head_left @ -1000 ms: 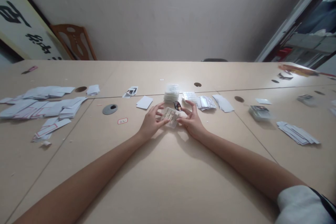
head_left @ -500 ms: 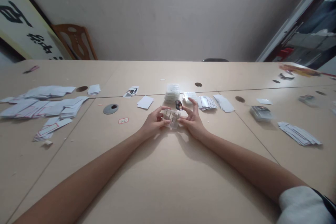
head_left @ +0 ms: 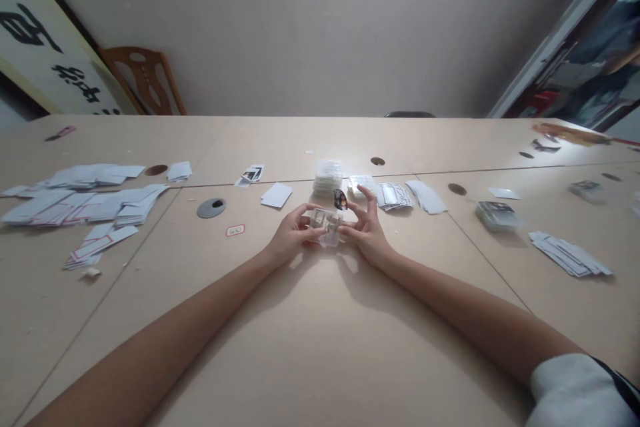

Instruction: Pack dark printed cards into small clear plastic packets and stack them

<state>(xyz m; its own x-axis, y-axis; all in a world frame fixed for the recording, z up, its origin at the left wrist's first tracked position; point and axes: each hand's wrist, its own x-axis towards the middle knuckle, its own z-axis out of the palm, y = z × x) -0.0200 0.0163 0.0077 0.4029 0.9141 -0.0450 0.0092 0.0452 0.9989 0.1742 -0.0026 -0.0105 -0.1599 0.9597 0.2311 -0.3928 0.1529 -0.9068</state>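
Between my two hands, just above the table, is a clear plastic case (head_left: 327, 225). My left hand (head_left: 295, 232) pinches its left side with thumb and fingers. At the right edge my right hand (head_left: 369, 232) grips the same case, its index finger raised. A small dark picture card (head_left: 340, 199) shows beside the right fingers; whether they hold it is hard to tell. Behind the hands stand a stack of clear cases (head_left: 328, 177) and a smaller clear stack (head_left: 362, 185). Silvery printed packets (head_left: 395, 195) lie to the right of these.
White paper slips (head_left: 85, 203) are spread at the left. White cards (head_left: 277, 195) and photo cards (head_left: 250, 175) lie left of centre. On the right are a clear box (head_left: 497, 215) and a fan of strips (head_left: 570, 253). A grey grommet (head_left: 211, 207) is set in the table.
The case is tilted slightly differently between my hands, which have barely moved. At the far right, a person has come into view beyond the doorway.
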